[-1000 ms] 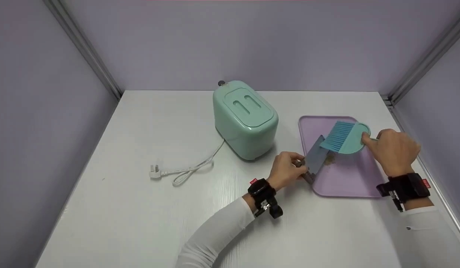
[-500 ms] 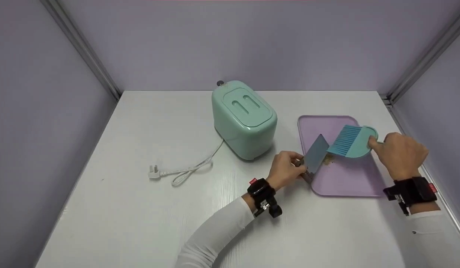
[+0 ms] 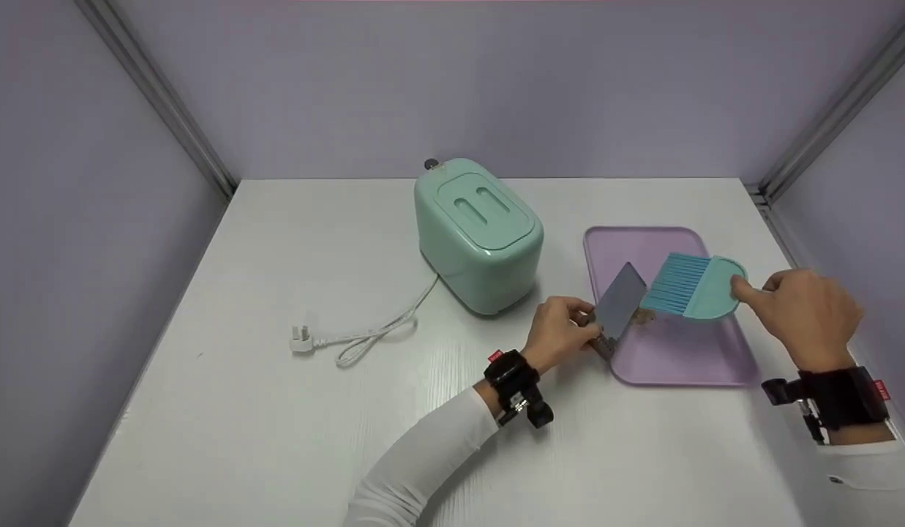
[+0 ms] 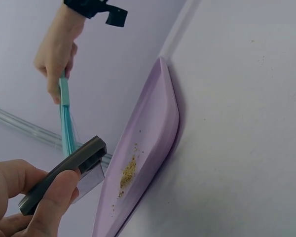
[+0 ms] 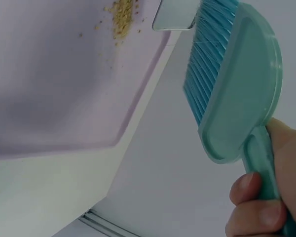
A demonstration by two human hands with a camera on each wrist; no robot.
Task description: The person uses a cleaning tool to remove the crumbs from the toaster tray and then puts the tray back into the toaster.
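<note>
My left hand point(image 3: 558, 331) pinches the dark end of a toaster's crumb tray point(image 3: 620, 300), a flat metal plate held tilted over the left side of a purple tray point(image 3: 690, 355). My right hand point(image 3: 807, 315) grips the turquoise handle of a small brush point(image 5: 251, 89) with blue bristles. The bristle tips lie beside the metal plate's edge; whether they touch it I cannot tell. Yellowish crumbs point(image 4: 128, 173) form a small heap on the purple tray below, with a few scattered bits around it. The brush stays raised above the tray.
A mint-green toaster point(image 3: 478, 234) stands left of the purple tray, near the table's middle. Its white cord point(image 3: 379, 333) runs left across the white table point(image 3: 291, 432) to a plug point(image 3: 301, 339). Grey-lilac panels point(image 3: 452, 88) enclose the back and both sides.
My right hand has moved right and toward me, drawing the brush off the metal plate's face to its edge. My left hand stays in place, with the plate tilted a little more.
</note>
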